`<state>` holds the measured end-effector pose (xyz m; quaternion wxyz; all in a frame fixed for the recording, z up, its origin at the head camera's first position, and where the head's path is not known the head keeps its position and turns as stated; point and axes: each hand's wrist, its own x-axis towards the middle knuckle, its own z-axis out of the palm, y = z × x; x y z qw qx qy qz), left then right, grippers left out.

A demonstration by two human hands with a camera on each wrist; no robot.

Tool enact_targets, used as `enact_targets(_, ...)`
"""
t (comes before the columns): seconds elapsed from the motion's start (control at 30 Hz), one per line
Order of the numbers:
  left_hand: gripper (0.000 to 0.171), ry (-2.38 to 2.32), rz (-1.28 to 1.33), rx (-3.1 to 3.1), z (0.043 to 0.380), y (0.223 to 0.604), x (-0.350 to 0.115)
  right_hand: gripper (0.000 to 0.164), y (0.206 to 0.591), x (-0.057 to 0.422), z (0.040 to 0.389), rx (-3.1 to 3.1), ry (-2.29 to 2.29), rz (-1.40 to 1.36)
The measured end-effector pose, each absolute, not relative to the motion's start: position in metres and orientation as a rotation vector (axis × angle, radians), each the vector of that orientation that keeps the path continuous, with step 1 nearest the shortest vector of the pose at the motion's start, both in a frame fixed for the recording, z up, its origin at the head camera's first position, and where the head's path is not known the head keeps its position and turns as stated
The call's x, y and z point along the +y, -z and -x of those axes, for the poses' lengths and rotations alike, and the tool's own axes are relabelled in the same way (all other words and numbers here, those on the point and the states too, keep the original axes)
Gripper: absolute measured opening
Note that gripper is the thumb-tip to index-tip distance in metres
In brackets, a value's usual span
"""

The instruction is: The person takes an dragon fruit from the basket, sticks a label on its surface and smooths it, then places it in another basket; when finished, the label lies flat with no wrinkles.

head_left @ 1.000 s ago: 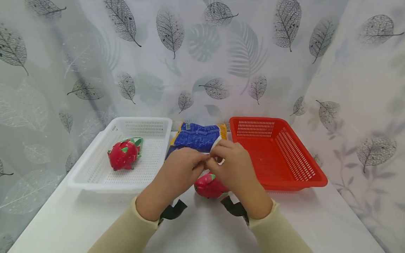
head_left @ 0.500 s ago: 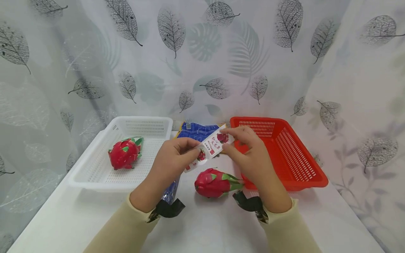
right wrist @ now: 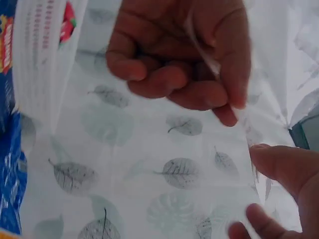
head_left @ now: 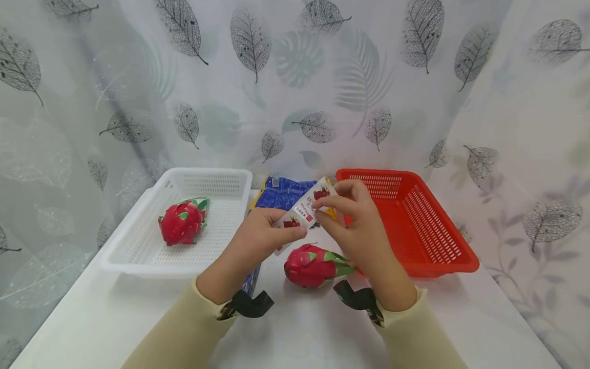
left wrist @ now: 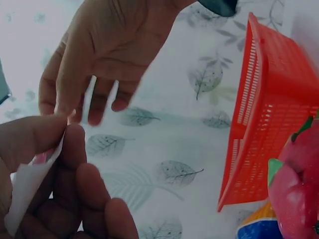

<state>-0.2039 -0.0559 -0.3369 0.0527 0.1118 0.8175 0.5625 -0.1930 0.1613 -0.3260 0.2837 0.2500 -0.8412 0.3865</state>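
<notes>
A white strip of labels (head_left: pixel 301 211), printed with dragon fruit and red lettering, is held up above the table. My left hand (head_left: pixel 255 233) pinches its lower left end between thumb and fingers. At the strip's upper part, my right hand (head_left: pixel 359 220) has its curled index finger and thumb on the printed face; in the left wrist view these fingertips meet near the strip's edge (left wrist: pixel 37 181). Below the hands, a red dragon fruit (head_left: pixel 309 266) with green scales lies on the table. Part of the strip is hidden by the fingers.
At the left stands a white basket (head_left: pixel 161 269) holding another dragon fruit (head_left: pixel 182 223). A red basket (head_left: pixel 405 271) stands at the right, close to the right hand. Behind the hands lies a blue and yellow bag (head_left: pixel 286 192), in front of a leaf-patterned curtain (head_left: pixel 295 102).
A second ago the hands were together over the dragon fruit; they parted, showing the strip stretched between them. Since then the right fingers have moved inward along the strip, while the left thumb shifted right.
</notes>
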Motion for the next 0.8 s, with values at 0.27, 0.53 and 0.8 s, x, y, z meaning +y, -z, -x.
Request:
enact_targets(0.27,0.021,-1.74,-0.322,2.516,0.203,0.336,-0.055,0.026,0.332,0.156,0.201,-2.014,-0.427,-0.845)
enact_targets(0.53,0.017,-1.523,-0.31,2.677,0.199,0.33,-0.053,0.022,0.332,0.155,0.197,-2.092,-0.343,-0.909)
enact_targets(0.8,0.022,-1.434,-0.242,2.641,0.197,0.325,-0.054,0.014,0.34,0.143,0.201,-2.075,-0.263,-0.901)
